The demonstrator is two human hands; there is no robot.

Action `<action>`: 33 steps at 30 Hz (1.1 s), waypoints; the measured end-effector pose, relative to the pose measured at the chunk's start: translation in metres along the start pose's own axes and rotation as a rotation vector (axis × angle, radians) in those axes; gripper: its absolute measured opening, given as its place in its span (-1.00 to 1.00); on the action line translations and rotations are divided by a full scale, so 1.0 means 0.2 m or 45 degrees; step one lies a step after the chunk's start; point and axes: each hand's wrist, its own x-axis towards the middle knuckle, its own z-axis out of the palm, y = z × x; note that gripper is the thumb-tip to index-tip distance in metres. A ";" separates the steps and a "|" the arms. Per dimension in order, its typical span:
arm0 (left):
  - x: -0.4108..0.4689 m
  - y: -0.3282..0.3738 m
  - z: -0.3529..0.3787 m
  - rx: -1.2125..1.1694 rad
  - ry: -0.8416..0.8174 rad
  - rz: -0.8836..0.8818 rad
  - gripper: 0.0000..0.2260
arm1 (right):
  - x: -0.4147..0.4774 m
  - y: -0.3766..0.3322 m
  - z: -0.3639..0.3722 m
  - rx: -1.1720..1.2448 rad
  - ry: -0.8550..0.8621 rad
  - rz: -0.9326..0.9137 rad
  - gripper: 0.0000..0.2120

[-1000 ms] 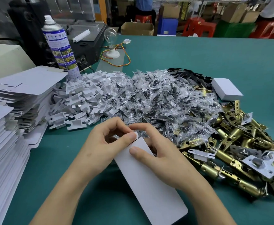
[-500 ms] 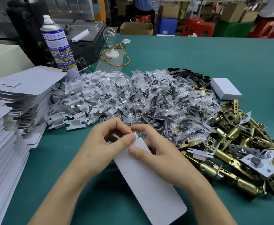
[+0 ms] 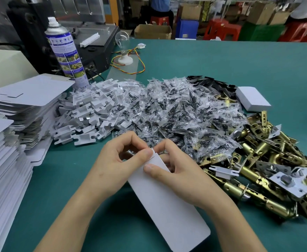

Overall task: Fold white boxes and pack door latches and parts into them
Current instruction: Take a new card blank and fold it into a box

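Note:
A white box blank [image 3: 169,206] lies slanted in front of me above the green table, its far end held by both hands. My left hand [image 3: 116,160] pinches that end with thumb and curled fingers. My right hand [image 3: 181,170] presses its thumb on the top face and curls its fingers round the far edge. Brass door latches [image 3: 269,168] are heaped at the right. Clear bags of dark screws [image 3: 176,113] fill the middle. White plastic inserts [image 3: 87,113] are piled to the left of them. What lies inside the box end is hidden.
Stacks of flat white box blanks [image 3: 16,113] stand along the left edge. A folded white box [image 3: 252,100] sits behind the latches. A spray can [image 3: 65,51], a black machine [image 3: 94,42] and a bulb on a wired base [image 3: 124,57] stand at the back left.
Both hands and the box have barely moved. The fingers have shifted slightly at the far end of the box.

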 end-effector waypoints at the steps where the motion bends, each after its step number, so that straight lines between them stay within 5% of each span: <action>1: 0.00 0.00 0.00 0.003 -0.005 0.006 -0.88 | 0.00 0.00 0.00 -0.004 0.001 -0.001 -0.73; 33: -0.02 0.00 0.04 0.016 0.071 0.053 -0.81 | -0.01 -0.01 0.00 0.036 -0.056 0.086 -0.61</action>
